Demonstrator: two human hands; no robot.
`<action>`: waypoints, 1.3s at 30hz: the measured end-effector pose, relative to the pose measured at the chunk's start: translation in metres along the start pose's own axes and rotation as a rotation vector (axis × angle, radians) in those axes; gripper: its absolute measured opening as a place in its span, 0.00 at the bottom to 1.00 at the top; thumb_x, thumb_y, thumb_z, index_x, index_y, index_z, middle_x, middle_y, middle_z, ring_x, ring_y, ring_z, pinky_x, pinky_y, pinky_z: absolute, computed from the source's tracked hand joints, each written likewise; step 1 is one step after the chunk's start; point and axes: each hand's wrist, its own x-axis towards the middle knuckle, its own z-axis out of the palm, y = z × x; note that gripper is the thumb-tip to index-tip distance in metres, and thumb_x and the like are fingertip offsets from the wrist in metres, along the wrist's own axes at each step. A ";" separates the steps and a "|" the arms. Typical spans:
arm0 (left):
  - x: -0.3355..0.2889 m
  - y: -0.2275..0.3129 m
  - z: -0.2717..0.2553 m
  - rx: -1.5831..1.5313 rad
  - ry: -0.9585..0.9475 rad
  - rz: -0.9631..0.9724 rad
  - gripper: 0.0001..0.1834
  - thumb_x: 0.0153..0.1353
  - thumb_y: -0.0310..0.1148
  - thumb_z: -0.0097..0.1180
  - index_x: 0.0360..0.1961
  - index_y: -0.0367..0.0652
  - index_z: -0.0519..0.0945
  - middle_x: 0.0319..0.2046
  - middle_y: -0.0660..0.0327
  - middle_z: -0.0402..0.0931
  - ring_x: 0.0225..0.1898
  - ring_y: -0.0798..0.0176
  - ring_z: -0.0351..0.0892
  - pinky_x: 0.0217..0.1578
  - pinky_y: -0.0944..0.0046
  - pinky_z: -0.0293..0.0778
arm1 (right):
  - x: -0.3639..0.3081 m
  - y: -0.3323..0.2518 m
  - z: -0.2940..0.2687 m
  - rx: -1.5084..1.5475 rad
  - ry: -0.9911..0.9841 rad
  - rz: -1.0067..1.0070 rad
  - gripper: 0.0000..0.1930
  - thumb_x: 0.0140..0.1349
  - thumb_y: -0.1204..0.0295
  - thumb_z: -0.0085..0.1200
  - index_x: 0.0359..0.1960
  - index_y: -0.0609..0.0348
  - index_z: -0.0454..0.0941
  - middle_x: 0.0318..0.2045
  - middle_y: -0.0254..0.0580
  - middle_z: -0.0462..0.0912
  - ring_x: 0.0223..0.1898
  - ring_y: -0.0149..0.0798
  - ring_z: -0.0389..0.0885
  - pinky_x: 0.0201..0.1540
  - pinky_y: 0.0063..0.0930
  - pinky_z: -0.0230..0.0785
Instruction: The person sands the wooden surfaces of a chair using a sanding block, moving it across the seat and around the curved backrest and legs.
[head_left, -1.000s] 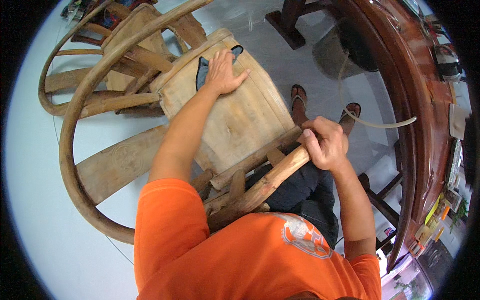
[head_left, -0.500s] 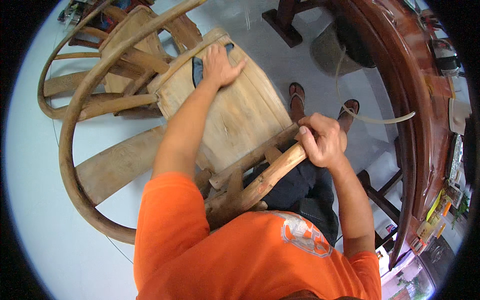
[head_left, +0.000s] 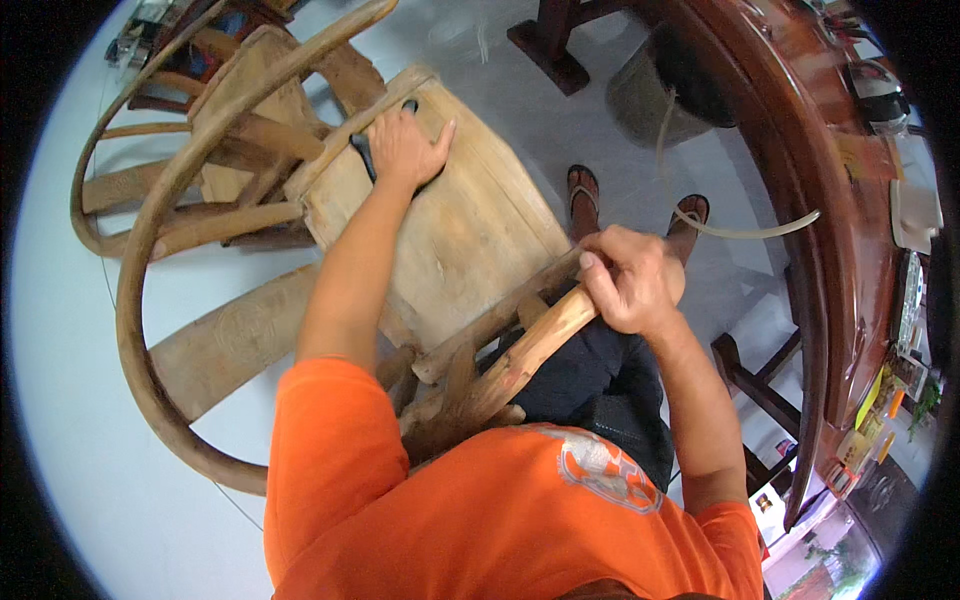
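A wooden armchair (head_left: pixel 470 250) with a round bent back rail stands in front of me. My left hand (head_left: pixel 402 150) lies on its seat, thumb spread wide, pressing a dark grey sheet (head_left: pixel 362 152) against the wood. Most of the sheet is under the palm and fingers, so I cannot tell whether it is cloth or sandpaper. My right hand (head_left: pixel 632 280) is wrapped round the front end of the near armrest (head_left: pixel 535 345), whose wood looks pale and scuffed there.
A second wooden chair (head_left: pixel 245 85) stands behind at the far left. To the right runs a dark red polished table (head_left: pixel 800 150) with several small items on it. A grey bucket (head_left: pixel 640 100) with a pale hose (head_left: pixel 760 232) stands near my sandalled feet (head_left: pixel 583 190).
My left hand has slid the dark sheet a little toward the left and nearer to me on the seat. My right hand keeps its hold on the armrest. The view has shifted slightly.
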 end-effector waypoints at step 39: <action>-0.077 -0.105 0.009 0.175 -0.007 -0.136 0.40 0.69 0.61 0.51 0.57 0.26 0.73 0.61 0.34 0.69 0.66 0.33 0.65 0.67 0.40 0.61 | 0.001 0.002 0.005 -0.030 0.002 -0.015 0.09 0.60 0.71 0.58 0.32 0.66 0.82 0.24 0.54 0.80 0.25 0.55 0.80 0.31 0.41 0.72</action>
